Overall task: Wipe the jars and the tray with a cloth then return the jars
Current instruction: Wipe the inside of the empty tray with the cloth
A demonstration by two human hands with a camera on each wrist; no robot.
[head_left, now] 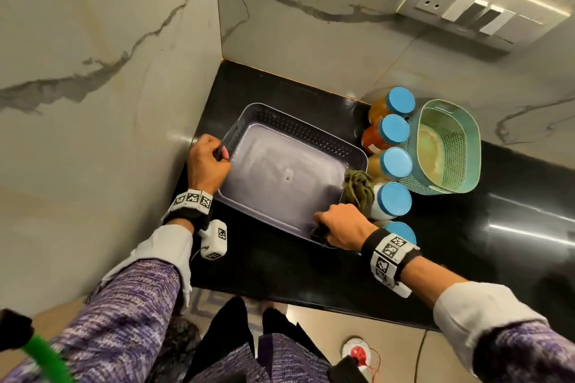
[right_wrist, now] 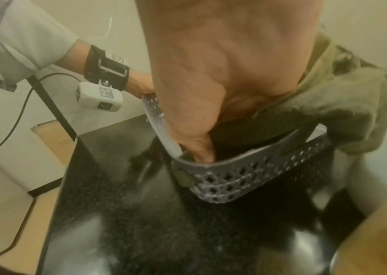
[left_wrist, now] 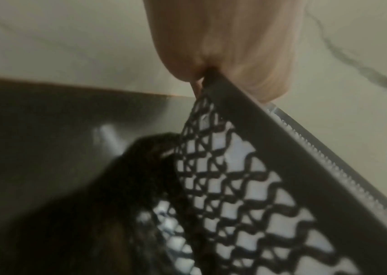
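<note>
An empty grey perforated tray [head_left: 280, 177] sits on the black counter in the corner. My left hand [head_left: 214, 155] grips its far-left rim; in the left wrist view the fingers [left_wrist: 223, 46] pinch the rim above the mesh wall [left_wrist: 246, 186]. My right hand [head_left: 339, 228] grips the near-right corner, thumb [right_wrist: 202, 148] inside the rim [right_wrist: 235, 184]. An olive cloth [head_left: 357, 186] hangs bunched over the right rim, against that hand [right_wrist: 211, 74]; I cannot tell if the fingers also hold the cloth [right_wrist: 340, 104]. Several blue-lidded jars [head_left: 396, 163] stand in a row right of the tray.
A teal perforated basket [head_left: 466, 146] stands right of the jars. Marble walls close in on the left and behind the counter [head_left: 280, 274]. A switch panel [head_left: 466, 9] is on the back wall. The counter's front edge runs near my body.
</note>
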